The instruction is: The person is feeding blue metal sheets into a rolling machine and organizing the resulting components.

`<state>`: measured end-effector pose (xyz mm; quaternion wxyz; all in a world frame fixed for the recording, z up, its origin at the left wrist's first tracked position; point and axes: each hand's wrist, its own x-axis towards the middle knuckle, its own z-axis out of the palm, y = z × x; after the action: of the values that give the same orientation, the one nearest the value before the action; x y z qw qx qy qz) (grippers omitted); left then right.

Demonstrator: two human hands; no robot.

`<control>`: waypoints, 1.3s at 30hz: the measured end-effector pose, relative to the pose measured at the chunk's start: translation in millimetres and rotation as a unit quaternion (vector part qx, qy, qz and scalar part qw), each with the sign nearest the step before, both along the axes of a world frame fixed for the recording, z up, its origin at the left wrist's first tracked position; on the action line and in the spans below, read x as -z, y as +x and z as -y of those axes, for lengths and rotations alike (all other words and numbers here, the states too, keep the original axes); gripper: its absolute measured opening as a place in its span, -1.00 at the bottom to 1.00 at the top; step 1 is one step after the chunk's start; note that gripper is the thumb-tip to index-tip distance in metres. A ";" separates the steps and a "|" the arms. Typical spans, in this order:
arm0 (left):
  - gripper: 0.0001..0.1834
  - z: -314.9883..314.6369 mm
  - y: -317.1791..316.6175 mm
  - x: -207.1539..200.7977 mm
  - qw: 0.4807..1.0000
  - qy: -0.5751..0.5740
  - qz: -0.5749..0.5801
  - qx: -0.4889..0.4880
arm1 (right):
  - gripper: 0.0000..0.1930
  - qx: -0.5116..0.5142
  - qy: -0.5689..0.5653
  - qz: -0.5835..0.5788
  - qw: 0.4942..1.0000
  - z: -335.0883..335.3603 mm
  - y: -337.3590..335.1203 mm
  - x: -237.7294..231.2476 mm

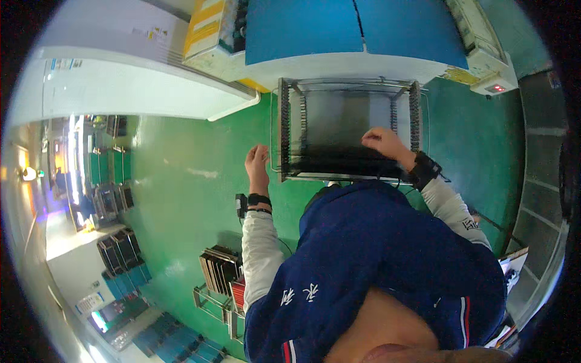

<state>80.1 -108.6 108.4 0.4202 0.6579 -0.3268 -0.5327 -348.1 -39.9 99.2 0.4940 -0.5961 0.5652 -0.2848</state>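
Note:
In front of my body stands a metal slotted rack (284,130) with toothed side walls and rails. Dark flat panels (345,162) sit in its near part, and a grey surface shows further in. My right hand (384,143) is over the rack's right half, fingers curled in; whether anything thin is between them cannot be made out. Just outside the rack's left rail, my left hand (257,158) is raised with its fingers drawn together, and nothing shows in it. Each wrist wears a black strap, the left with a small black box (241,206).
Beyond the rack is a white machine with blue panels (302,30). A white cabinet (139,85) stands at left. Behind my left arm, a rack of boards (219,272) rests on the green floor (181,175). A grey shelf-like structure (541,163) runs along the right.

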 end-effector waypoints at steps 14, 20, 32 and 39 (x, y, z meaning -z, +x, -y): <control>-0.48 -33.2 -29.6 36.6 0.981 -0.024 0.190 0.030 | -0.77 -0.153 -0.146 -0.212 0.954 14.1 74.6 -1.0; -0.48 -37.8 -29.1 55.0 0.987 -0.015 0.160 -0.002 | -0.80 -0.164 -0.107 -0.194 0.961 16.3 74.7 2.6; -0.61 -38.3 -32.6 58.5 0.986 -0.076 0.150 0.003 | -0.83 -0.132 -0.280 -0.290 0.906 -3.6 82.4 10.9; -0.55 -51.0 -29.2 46.0 0.971 -0.096 0.219 0.025 | -0.75 -0.213 -0.185 -0.396 0.874 -9.2 46.0 21.7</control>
<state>50.9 -57.6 62.4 0.3864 0.7068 -0.4769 -0.3518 -302.2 -30.7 77.5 0.1581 -0.8457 0.5096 -0.0118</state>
